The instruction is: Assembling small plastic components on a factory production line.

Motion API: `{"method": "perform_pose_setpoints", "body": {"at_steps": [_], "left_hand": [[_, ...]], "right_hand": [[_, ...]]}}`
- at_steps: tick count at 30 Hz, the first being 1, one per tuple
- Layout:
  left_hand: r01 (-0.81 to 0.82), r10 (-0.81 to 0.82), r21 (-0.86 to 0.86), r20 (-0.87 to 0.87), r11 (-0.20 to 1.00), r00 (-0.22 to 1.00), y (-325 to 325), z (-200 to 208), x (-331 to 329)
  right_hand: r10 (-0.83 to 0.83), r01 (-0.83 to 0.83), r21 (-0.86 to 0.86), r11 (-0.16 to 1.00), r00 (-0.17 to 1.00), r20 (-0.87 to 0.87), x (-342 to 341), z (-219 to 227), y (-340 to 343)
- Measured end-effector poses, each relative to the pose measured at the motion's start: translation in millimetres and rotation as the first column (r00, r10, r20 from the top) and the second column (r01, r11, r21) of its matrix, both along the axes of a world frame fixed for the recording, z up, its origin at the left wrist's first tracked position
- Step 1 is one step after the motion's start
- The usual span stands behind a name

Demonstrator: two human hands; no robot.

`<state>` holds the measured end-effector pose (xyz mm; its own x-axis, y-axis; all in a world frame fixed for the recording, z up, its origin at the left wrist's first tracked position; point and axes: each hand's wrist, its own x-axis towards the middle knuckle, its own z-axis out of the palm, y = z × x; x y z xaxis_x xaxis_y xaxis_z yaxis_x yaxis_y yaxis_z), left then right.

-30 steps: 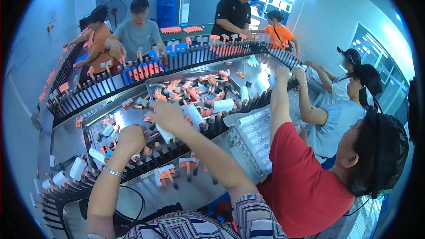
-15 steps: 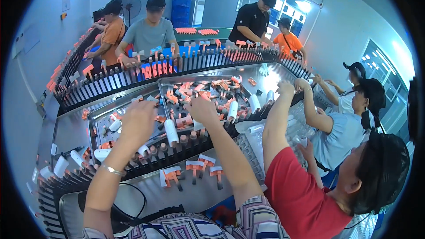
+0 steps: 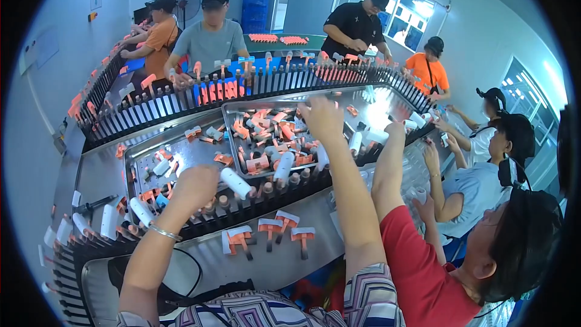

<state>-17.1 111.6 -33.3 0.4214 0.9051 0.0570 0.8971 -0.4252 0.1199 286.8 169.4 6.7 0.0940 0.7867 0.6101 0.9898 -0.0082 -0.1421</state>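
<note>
My left hand (image 3: 196, 189), a bangle on its wrist, is over the near row of pegs with its fingers curled inward. Its fingertips come close to a tilted white rounded housing (image 3: 236, 183); I cannot tell whether they touch it. My right hand (image 3: 323, 120) is above the right-hand metal tray (image 3: 227, 139), fingers bent together and turned away. What either hand holds is hidden. Jumbled orange and dark parts (image 3: 257, 162) fill that tray. Another white housing (image 3: 283, 166) stands on the near pegs (image 3: 295, 179).
A second metal tray (image 3: 130, 166) is to the left. Several orange-and-white T-shaped pieces (image 3: 269, 227) lie on the near metal ledge. A co-worker's red sleeve (image 3: 417, 254) and arm crowd my right side. Pegs curve round the far side, with people behind them.
My right hand has moved right and farther over the tray. The left has come slightly nearer and lower. White housings on the near pegs have shifted right, and the view has tilted slightly.
</note>
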Motion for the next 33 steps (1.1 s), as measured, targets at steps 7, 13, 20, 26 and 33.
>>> {"method": "perform_pose_setpoints", "body": {"at_steps": [7,13,20,26,33], "left_hand": [[0.041,-0.185,0.438,0.291,0.898,0.939,-5,34,7],[0.163,-0.258,0.269,0.371,0.949,0.892,-1,25,74],[0.05,-0.047,-0.035,0.076,0.998,0.996,-10,9,31],[0.044,-0.056,0.079,0.158,0.996,0.986,-27,6,-5],[0.099,-0.249,0.44,0.297,0.892,0.922,-22,42,33]], "right_hand": [[0.107,-0.198,-0.426,0.883,0.968,-0.229,-14,-67,-3],[0.213,-0.28,-0.325,0.903,0.951,-0.225,-64,-69,-23],[0.239,-0.263,-0.082,0.961,0.946,-0.221,-57,27,-29],[-0.077,0.076,-0.044,0.996,0.997,-0.03,23,8,0],[0.106,-0.112,-0.481,0.87,0.994,-0.039,40,-101,21]]}}
